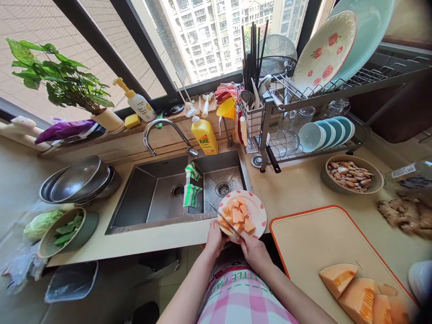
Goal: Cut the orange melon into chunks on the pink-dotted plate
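Note:
My left hand [215,237] is closed around a slice of orange melon [225,225] at the near-left edge of a plate; some of its fingers are hidden. In my right hand [254,253] is a knife [224,219], its blade slanting up and left across the slice. The white plate with pink dots [259,215] sits at the sink's near right corner, over the counter's front edge, and carries several melon chunks [238,215]. Larger melon wedges [359,292] lie on an orange-rimmed cutting board [310,243] to the right.
Ahead is a double sink [138,193] with a green-striped cloth [191,195] on its divider, a faucet [168,123] and a yellow soap bottle [205,137]. A dish rack [268,130] stands right, near a bowl of shellfish-like pieces [353,175]. Stacked metal bowls [81,180] stand left.

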The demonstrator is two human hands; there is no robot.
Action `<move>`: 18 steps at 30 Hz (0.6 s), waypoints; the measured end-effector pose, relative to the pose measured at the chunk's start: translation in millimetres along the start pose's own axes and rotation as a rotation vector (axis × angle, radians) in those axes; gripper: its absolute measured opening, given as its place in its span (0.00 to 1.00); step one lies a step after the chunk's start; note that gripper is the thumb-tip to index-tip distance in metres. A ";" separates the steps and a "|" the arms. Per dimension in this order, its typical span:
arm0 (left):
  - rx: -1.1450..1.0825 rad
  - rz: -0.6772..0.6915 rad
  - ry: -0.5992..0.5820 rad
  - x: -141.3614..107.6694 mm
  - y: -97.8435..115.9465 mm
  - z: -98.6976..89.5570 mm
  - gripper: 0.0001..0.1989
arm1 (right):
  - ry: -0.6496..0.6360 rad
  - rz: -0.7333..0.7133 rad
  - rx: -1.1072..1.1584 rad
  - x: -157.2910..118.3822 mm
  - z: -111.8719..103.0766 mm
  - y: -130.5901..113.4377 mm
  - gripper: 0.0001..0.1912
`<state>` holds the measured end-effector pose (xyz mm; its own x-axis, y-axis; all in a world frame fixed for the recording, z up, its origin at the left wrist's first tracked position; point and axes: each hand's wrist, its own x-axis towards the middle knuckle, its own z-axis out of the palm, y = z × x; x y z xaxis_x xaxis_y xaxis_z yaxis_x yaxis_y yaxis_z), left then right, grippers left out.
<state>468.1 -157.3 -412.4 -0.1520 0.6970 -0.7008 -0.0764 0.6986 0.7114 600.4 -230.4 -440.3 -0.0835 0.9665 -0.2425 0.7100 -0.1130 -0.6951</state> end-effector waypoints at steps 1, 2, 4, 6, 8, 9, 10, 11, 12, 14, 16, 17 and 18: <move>0.028 0.010 -0.011 -0.2 0.9 -2.8 0.08 | 0.004 0.002 0.005 -0.8 -0.6 0.5 0.13; 0.049 0.022 -0.020 -0.2 1.5 -5.8 0.09 | 0.005 0.004 0.010 -1.6 -1.2 0.6 0.13; 0.038 0.033 -0.042 0.2 2.0 -12.4 0.11 | 0.005 0.022 0.017 -2.6 -2.5 0.1 0.13; -0.015 0.021 -0.077 1.5 2.5 -19.1 0.12 | 0.008 0.058 0.015 -2.6 -3.3 -0.6 0.14; -0.089 -0.033 -0.116 3.2 3.3 -25.1 0.13 | 0.021 0.087 0.022 -2.0 -3.2 -1.1 0.14; -0.135 -0.069 -0.136 4.0 3.7 -27.8 0.13 | 0.028 0.093 0.035 -1.7 -2.9 -1.3 0.15; -0.187 -0.109 -0.155 4.7 4.1 -30.3 0.13 | 0.031 0.095 0.055 -1.7 -2.6 -1.5 0.15; -0.240 -0.152 -0.178 5.2 4.3 -32.8 0.14 | 0.034 0.093 0.077 -1.9 -2.5 -1.8 0.15; -0.291 -0.195 -0.210 5.4 4.4 -35.2 0.14 | 0.036 0.091 0.101 -2.5 -2.7 -2.2 0.15; -0.375 -0.270 -0.313 5.0 4.4 -40.2 0.18 | 0.036 0.077 0.155 -4.5 -4.7 -3.3 0.16; -0.430 -0.317 -0.429 3.8 5.0 -45.4 0.20 | 0.034 0.043 0.221 -6.1 -9.3 -4.2 0.16; -0.442 -0.332 -0.480 3.0 5.9 -48.1 0.21 | 0.030 0.028 0.259 -6.2 -12.3 -4.2 0.16; -0.444 -0.342 -0.521 2.4 7.1 -50.8 0.21 | 0.016 0.029 0.305 -5.6 -15.8 -3.8 0.16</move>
<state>417.2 -158.9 -406.3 0.4271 0.5169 -0.7419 -0.4410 0.8354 0.3282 609.1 -231.8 -425.6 -0.0536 0.9652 -0.2558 0.4694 -0.2017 -0.8596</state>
